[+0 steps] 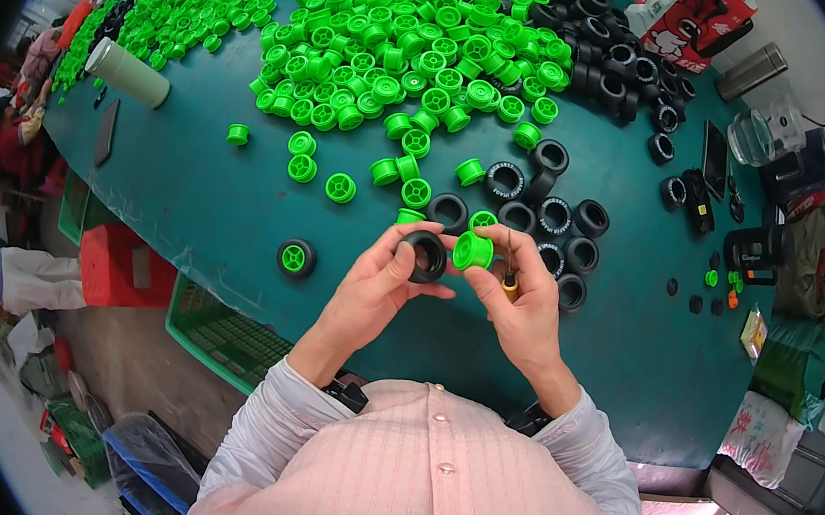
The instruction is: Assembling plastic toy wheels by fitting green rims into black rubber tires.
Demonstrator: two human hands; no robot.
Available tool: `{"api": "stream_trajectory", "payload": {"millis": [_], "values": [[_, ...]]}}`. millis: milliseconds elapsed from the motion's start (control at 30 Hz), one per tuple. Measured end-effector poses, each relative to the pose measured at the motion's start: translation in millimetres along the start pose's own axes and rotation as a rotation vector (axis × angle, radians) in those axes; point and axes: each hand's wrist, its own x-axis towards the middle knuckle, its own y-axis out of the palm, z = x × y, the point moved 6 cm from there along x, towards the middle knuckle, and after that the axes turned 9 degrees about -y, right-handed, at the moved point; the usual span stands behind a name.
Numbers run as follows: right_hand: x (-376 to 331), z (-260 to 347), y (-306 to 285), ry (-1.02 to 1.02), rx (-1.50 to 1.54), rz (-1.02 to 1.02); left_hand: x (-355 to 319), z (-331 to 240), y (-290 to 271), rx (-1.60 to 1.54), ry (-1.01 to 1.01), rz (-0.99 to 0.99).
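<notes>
My left hand [370, 278] holds a small black rubber tyre [439, 257] between thumb and fingers, its opening turned toward the right hand. Closed around a bright green plastic wheel rim [472, 252], my right hand [526, 310] brings it right beside the tyre. A thin tool with a yellow handle [510, 287] is also tucked in the right hand; its tip is hard to make out. Left of my hands, a green rim fitted inside a tyre [296, 258] rests on the table. Several loose tyres [555, 215] lie just beyond the right hand.
The green table [210, 176] carries a large heap of green rims [384, 48] and a pile of black tyres [613, 68]. A pale cup [130, 74] lies at left; a steel flask [754, 70] is at far right. Another person [16, 151] is beyond the left edge.
</notes>
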Motion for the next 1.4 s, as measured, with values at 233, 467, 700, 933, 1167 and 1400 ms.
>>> {"api": "stream_trajectory", "payload": {"millis": [233,467,700,933,1167,1400], "values": [[2.5,22.8,8.4,-0.378,-0.469,0.08,1.3,2.3,3.1,0.118,-0.011,-0.079],[7.8,10.3,5.9,-0.187,-0.416,0.175,2.4,7.5,9.0,0.298,0.054,-0.157],[6.1,-5.6,6.9,-0.058,-0.286,0.063,6.4,12.3,8.0,0.356,0.085,-0.239],[2.1,-17.9,21.2,-0.166,-0.491,-0.072,14.7,22.4,-0.7,0.362,0.145,-0.337],[18.2,1.1,7.2,-0.09,-0.243,0.169,6.6,4.5,5.0,0.111,0.006,-0.121],[12.9,-12.2,7.1,-0.09,-0.222,0.071,6.7,0.1,-4.6,0.04,0.018,-0.089]]}}
